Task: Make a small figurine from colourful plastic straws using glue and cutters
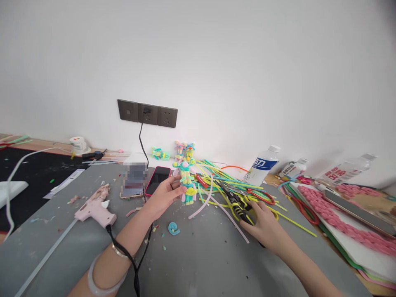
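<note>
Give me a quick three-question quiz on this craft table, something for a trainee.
1. True or false: the left hand holds the colourful figure.
2. The right hand rests on: A) pink glue gun, B) black-and-yellow cutters, C) bottle.
3. What colour is the small curl lying between the forearms?
Key: 1 true; 2 B; 3 blue.

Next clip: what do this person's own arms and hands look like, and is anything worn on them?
Both are bare: no gloves, no sleeves in view. Behind the left hand, the forearm carries a thin metallic bracelet at the wrist and, further up, a thick pale translucent bangle. The right hand and forearm show no jewellery.
</note>
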### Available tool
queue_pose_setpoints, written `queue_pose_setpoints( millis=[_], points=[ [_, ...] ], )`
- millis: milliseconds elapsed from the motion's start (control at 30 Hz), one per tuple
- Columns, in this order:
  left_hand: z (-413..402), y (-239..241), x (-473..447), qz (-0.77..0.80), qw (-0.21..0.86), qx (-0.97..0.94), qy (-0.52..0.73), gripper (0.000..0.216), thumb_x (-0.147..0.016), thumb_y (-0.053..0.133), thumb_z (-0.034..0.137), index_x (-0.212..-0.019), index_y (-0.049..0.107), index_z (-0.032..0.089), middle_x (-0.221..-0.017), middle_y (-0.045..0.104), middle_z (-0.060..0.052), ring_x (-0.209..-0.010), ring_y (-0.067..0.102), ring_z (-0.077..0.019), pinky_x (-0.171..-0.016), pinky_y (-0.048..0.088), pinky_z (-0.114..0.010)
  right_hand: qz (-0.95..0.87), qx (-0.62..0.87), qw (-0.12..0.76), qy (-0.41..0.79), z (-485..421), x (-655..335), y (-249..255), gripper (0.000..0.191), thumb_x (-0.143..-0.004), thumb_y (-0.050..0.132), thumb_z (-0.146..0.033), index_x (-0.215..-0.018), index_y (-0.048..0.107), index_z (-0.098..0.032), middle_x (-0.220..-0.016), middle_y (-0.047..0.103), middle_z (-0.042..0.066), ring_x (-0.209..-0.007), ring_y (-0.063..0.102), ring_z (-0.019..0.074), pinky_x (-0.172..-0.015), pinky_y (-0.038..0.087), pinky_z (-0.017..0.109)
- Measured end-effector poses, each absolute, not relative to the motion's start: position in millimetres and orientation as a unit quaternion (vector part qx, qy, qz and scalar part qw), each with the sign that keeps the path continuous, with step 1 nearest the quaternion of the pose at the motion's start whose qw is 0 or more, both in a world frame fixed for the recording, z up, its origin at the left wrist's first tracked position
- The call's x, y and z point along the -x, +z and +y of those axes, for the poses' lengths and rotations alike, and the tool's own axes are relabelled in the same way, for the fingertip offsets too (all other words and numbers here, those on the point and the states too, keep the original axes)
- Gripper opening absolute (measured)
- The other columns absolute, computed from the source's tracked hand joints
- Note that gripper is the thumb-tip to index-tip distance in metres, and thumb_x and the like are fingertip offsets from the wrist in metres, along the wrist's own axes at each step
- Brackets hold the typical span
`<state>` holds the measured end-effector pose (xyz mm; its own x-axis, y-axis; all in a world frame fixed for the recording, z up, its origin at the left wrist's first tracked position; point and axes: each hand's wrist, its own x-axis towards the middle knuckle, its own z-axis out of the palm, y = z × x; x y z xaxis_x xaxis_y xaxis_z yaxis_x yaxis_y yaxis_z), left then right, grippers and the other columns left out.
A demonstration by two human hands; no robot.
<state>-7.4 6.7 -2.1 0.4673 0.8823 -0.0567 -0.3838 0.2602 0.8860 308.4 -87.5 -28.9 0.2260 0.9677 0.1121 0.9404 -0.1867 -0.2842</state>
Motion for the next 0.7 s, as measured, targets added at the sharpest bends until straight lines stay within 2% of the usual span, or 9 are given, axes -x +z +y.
queue_pose_setpoints(
  millis=[167,267,367,467,600,700],
  points=[
    [5,4,6,0.296,0.739,-0.418,0.437,0.056,-0.064,0.090,0.037,-0.110,0.067,0.016,-0.082,0.064,-0.002,-0.076,0.057,-0.0137,-0.070,0.044,-0.026,-0.610,0.775,0.122,-0.109,-56,-308,-50,0.061,-0.078,0.059,-0.042,-0.129,0.055,-0.009,-0.115,0.059,0.020,-0.107,0.057,0.0383,-0.090,0.047,0.047],
    [5,4,6,0.297,0.739,-0.410,0.445,0.059,-0.064,0.089,0.038,-0.113,0.066,0.016,-0.081,0.063,-0.001,-0.077,0.057,-0.0135,-0.072,0.045,-0.026,-0.605,0.776,0.122,-0.131,-42,-308,-56,0.062,-0.081,0.060,-0.046,-0.131,0.056,-0.010,-0.115,0.059,0.018,-0.105,0.056,0.0373,-0.090,0.046,0.046],
    [6,1,6,0.298,0.733,-0.410,0.454,0.061,-0.065,0.089,0.038,-0.117,0.063,0.017,-0.076,0.059,0.002,-0.070,0.054,-0.0111,-0.069,0.044,-0.026,-0.608,0.769,0.149,-0.131,-35,-304,-53,0.055,-0.085,0.056,-0.054,-0.123,0.060,-0.015,-0.114,0.059,0.017,-0.104,0.055,0.0372,-0.088,0.044,0.048],
    [8,-2,6,0.300,0.729,-0.407,0.462,0.062,-0.067,0.087,0.039,-0.119,0.061,0.017,-0.073,0.057,0.004,-0.067,0.052,-0.0102,-0.069,0.043,-0.026,-0.614,0.739,0.231,-0.152,-32,-289,-36,0.041,-0.093,0.049,-0.049,-0.113,0.063,-0.016,-0.109,0.061,0.016,-0.100,0.056,0.0359,-0.084,0.042,0.048],
    [9,-5,6,0.314,0.723,-0.404,0.463,0.064,-0.067,0.087,0.041,-0.120,0.060,0.017,-0.071,0.056,0.004,-0.067,0.052,-0.0107,-0.069,0.044,-0.026,-0.676,0.577,0.420,-0.181,-28,-247,3,0.014,-0.096,0.053,-0.027,-0.088,0.063,-0.021,-0.086,0.064,0.005,-0.086,0.061,0.0246,-0.082,0.037,0.041],
    [8,-5,5,0.330,0.719,-0.405,0.458,0.067,-0.068,0.086,0.044,-0.122,0.058,0.017,-0.073,0.057,0.003,-0.071,0.055,-0.0129,-0.073,0.046,-0.028,-0.735,0.446,0.487,-0.156,-17,-213,22,0.007,-0.094,0.060,-0.017,-0.090,0.064,-0.023,-0.082,0.064,0.002,-0.076,0.061,0.0183,-0.079,0.038,0.037]
  ],
)
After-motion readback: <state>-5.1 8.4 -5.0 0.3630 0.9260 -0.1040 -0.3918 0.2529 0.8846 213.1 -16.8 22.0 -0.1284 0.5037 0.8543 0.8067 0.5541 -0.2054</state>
